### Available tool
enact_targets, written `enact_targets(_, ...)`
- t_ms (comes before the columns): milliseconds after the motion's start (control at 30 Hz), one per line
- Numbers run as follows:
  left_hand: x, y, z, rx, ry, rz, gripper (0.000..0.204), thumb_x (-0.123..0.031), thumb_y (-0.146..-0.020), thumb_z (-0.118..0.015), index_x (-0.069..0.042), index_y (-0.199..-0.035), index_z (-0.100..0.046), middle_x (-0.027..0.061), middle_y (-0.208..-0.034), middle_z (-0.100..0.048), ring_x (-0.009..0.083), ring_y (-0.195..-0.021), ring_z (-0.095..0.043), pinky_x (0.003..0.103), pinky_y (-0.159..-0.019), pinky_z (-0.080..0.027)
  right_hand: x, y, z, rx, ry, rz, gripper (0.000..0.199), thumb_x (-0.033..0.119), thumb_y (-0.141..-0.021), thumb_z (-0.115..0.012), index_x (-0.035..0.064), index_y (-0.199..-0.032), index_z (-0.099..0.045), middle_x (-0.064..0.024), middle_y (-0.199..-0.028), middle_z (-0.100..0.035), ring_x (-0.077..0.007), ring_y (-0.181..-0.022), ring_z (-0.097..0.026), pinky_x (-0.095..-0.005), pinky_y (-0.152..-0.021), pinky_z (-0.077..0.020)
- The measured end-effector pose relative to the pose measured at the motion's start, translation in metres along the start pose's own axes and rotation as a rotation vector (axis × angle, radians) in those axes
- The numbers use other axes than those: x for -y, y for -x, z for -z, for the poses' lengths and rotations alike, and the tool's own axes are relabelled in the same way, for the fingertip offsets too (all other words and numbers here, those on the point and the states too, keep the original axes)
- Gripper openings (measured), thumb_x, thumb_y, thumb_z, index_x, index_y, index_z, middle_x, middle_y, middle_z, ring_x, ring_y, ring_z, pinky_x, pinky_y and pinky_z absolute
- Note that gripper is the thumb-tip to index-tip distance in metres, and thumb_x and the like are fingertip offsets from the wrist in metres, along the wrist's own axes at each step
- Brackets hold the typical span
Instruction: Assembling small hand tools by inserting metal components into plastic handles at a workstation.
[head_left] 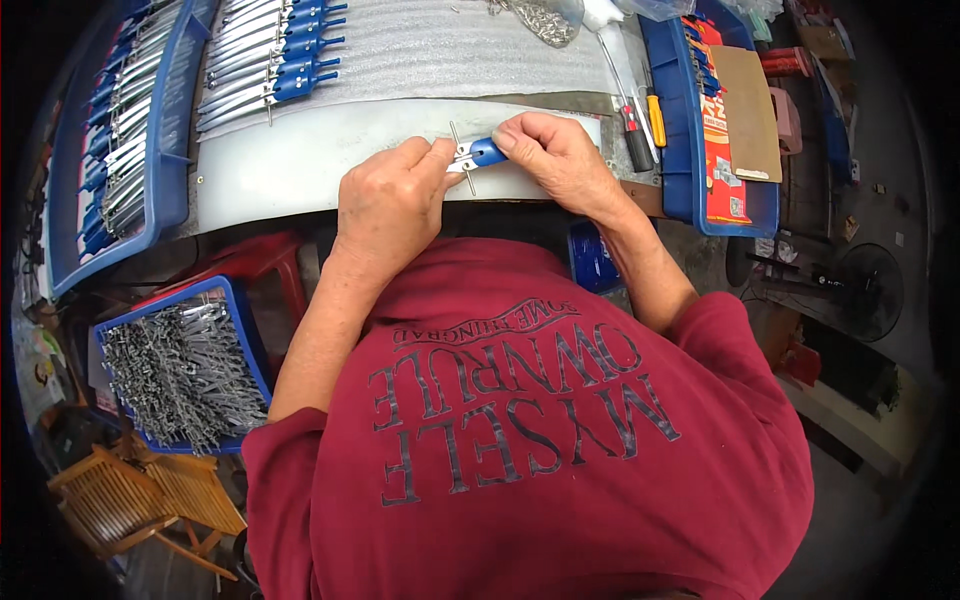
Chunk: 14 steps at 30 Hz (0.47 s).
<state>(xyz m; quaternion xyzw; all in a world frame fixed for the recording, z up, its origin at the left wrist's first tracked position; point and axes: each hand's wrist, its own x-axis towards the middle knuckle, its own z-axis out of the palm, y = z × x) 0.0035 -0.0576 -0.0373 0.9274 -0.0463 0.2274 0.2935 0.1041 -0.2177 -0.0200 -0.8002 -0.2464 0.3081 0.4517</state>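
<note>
My left hand (392, 197) and my right hand (562, 165) meet over the near edge of the white work board (290, 160). Between them is a small metal assembly with a blue body (486, 152) and silver, pivoted pieces. A thin rod (472, 184) crosses it and sticks out on both sides. The left fingers close round its silver end, partly hiding it. My right thumb and fingers pinch the blue end. Beyond the board, similar blue-ended silver assemblies (292, 82) lie in a row at the far left.
A blue bin (172, 130) of similar assemblies stands at left. Lower left, another blue bin (250, 330) holds many grey metal pieces. At right are a yellow-handled screwdriver (656, 120), a red-and-black-handled one (636, 140) and a blue bin (672, 130) with cardboard.
</note>
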Motion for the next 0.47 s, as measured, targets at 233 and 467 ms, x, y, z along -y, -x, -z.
enact_targets(233,-0.005,-0.001,0.008,-0.005,0.085,-0.004,0.024,-0.006,-0.066,-0.063,-0.004,-0.089,-0.056,0.0094,-0.067,-0.051,0.026,-0.056,-0.052,0.033,-0.048,-0.041,0.005,0.007,0.003,-0.036,0.08,0.232,0.019,0.019,-0.082,-0.054,0.0002,-0.084,-0.056,0.0032,-0.068,-0.05,-0.0049,-0.064,-0.042,-0.0188,-0.056,-0.0355)
enact_targets(467,-0.007,-0.003,0.007,-0.041,-0.049,-0.034,0.02,-0.013,-0.068,-0.061,-0.007,-0.086,-0.057,0.0047,-0.062,-0.048,0.0203,-0.054,-0.052,0.03,-0.046,-0.042,-0.003,0.005,0.002,-0.056,-0.209,0.028,0.021,0.024,-0.083,-0.054,0.0048,-0.092,-0.057,-0.0004,-0.066,-0.051,-0.0076,-0.06,-0.045,-0.0192,-0.055,-0.0385)
